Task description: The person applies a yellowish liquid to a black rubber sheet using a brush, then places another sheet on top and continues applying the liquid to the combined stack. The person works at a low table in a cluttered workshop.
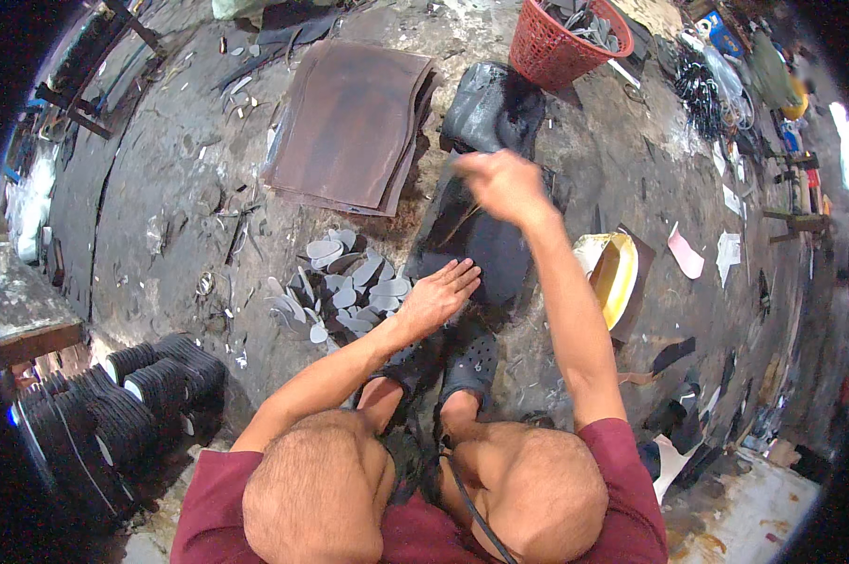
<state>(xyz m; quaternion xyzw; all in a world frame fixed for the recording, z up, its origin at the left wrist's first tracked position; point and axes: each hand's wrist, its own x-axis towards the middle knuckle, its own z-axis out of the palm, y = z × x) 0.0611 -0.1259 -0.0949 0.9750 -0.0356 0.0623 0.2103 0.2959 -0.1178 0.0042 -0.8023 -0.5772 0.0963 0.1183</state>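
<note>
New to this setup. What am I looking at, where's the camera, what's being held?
One picture, from a wide fisheye camera worn on a person's head, looking down; edges bend near the rim. The person sits on a dark, littered floor, knees at the bottom. The left hand lies flat on a dark sheet. The right hand, blurred, is closed above that sheet; what it grips is unclear. Nearby: grey oval cut-outs, stacked brown sheets, a red basket, a yellow bowl.

A small blue rectangular package with yellow print (722,31) lies at the top right, beyond the red plastic mesh basket (548,47). No signs or screens show.
</note>
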